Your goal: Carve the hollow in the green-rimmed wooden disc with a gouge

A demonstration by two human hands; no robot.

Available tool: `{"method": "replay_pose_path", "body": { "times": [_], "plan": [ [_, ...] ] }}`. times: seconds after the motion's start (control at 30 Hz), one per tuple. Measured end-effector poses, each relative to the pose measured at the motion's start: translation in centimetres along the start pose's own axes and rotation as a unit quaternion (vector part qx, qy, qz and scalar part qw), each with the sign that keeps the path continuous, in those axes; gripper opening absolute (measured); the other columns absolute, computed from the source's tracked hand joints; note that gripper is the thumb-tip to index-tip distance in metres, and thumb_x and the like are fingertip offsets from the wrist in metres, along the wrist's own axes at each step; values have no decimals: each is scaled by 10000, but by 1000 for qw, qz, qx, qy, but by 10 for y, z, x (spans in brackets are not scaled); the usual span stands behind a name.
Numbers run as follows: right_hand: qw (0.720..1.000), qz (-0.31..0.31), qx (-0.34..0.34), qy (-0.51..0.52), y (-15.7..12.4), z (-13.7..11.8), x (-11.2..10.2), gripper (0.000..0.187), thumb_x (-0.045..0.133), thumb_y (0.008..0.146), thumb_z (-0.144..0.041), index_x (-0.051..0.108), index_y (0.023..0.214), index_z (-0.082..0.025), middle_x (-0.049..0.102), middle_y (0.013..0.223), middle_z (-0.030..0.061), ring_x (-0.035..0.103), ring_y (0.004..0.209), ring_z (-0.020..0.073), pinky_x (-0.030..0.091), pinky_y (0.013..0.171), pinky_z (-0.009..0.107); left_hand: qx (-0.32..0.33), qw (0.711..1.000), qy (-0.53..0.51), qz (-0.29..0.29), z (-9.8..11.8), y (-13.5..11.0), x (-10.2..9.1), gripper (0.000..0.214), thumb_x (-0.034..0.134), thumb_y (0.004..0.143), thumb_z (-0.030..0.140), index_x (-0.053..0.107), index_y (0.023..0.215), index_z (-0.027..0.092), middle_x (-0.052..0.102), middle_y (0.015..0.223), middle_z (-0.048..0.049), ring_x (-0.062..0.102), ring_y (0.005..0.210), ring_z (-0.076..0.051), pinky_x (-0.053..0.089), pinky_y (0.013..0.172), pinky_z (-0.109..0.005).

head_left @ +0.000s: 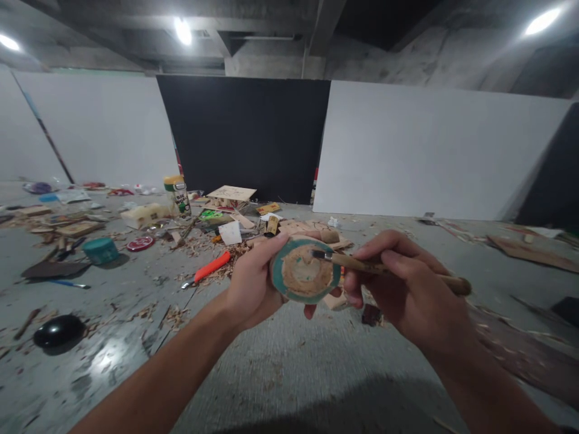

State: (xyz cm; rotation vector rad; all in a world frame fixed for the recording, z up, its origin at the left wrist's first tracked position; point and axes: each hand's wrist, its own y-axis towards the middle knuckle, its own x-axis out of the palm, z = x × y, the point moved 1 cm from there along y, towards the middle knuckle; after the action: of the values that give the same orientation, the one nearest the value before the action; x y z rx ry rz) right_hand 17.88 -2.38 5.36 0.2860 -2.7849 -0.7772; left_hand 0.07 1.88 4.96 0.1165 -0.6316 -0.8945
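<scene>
My left hand (253,274) is wrapped round a round wooden piece (298,278) with a teal-painted rim and a rough, bare hollow in its face. That face is turned up towards me. In my right hand (414,283) is a carving gouge (355,263), its wooden handle lying across the palm and between thumb and fingers. The gouge's short metal tip touches or hovers just over the hollow; I cannot tell which. Some left fingers are hidden behind the piece.
Wood shavings litter the concrete floor. A red-orange utility knife (212,266) lies left of my hands, near a teal tub (100,250), a red lid (140,243) and a black rounded object (58,331). Farther back stand a yellow-capped canister (178,198) and a black panel (248,135).
</scene>
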Motion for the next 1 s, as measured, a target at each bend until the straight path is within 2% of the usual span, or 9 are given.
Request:
{"method": "replay_pose_path", "body": {
  "times": [0.13,0.3,0.47,0.53,0.63,0.77,0.83,0.93,1.0],
  "plan": [
    [1000,-12,1,8,1,-3,2,278,443,949,-175,700,858,-228,713,627,16,648,538,148,506,476,248,-13,1000,15,-3,3,-1,3,538,262,1001,429,631,1213,99,719,856,-152,716,737,-249,530,472,-265],
    [1000,10,9,28,1,0,7,263,442,932,-197,677,822,-239,700,591,13,612,480,148,464,422,239,13,997,71,4,2,0,6,566,211,1010,398,648,1192,88,721,811,-147,710,691,-221,514,457,-236],
    [998,50,-14,23,0,10,9,265,424,871,-133,652,785,-239,663,583,-3,570,500,133,418,442,229,17,990,137,18,2,1,7,597,214,986,437,588,1281,79,725,858,-167,709,680,-227,467,404,-204],
    [998,52,-37,4,-2,12,9,262,429,844,-112,651,778,-234,648,611,-4,566,529,137,415,460,245,-17,988,154,15,4,-2,7,613,214,978,462,569,1299,78,726,871,-171,710,665,-224,467,402,-201],
    [995,24,-89,-35,-6,12,6,251,449,829,-95,650,781,-236,629,647,-4,580,570,155,459,528,297,-101,980,171,14,9,-8,6,623,214,984,474,580,1270,59,731,825,-168,702,603,-206,509,441,-226],
    [984,-20,-137,-111,-10,10,1,241,470,890,-108,610,748,-243,585,636,-6,548,539,154,459,529,315,-201,962,182,43,17,-16,3,621,269,970,497,656,1155,47,732,753,-164,686,549,-197,532,469,-247],
    [974,-45,-167,-144,-11,9,0,242,476,912,-115,609,755,-242,568,631,-7,534,534,149,446,512,309,-241,956,168,27,19,-17,3,611,281,958,496,680,1114,60,733,743,-163,674,525,-195,506,434,-239],
    [956,-66,-232,-165,-12,13,5,219,489,908,-107,632,832,-255,541,622,-19,499,516,139,414,484,291,-252,956,148,5,20,-15,4,611,271,949,479,687,1086,52,720,688,-156,662,501,-195,483,407,-233],
    [940,-35,-286,-182,-13,19,13,223,478,901,-102,620,858,-269,498,611,-32,445,483,125,365,448,266,-222,963,150,26,19,-13,5,602,276,949,466,676,1098,42,704,639,-142,658,485,-195,477,400,-229]
  ]
}}
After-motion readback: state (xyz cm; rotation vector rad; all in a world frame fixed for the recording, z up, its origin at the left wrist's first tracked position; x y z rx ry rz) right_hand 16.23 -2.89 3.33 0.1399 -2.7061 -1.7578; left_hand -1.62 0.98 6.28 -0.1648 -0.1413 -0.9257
